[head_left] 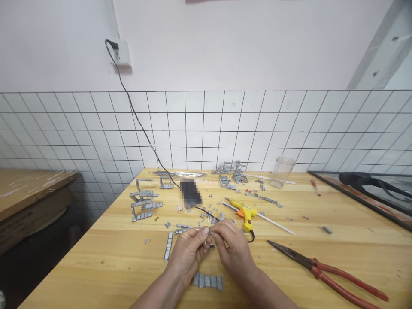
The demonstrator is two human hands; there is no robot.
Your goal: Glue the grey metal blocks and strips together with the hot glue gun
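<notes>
Both hands meet above the wooden table, fingertips almost touching. My left hand (188,253) is pinched shut on a thin silvery wire (198,229), which sticks out past the fingers. From the other side my right hand (234,245) pinches at the same spot; the piece between its fingertips is mostly hidden and looks like the same wire. Just below the hands lies a row of joined grey strips (208,281). A narrow strip of grey pieces (168,246) is left of my left hand, and a yellow glue gun (246,213) lies beyond my right hand.
Red-handled long-nose pliers (313,267) lie at the right. Small grey stepped structures (145,201) stand at the left, more (230,171) at the back near a glass jar (282,171). A black cord (141,124) hangs from the wall socket (124,53) to a blurred dark box (190,194).
</notes>
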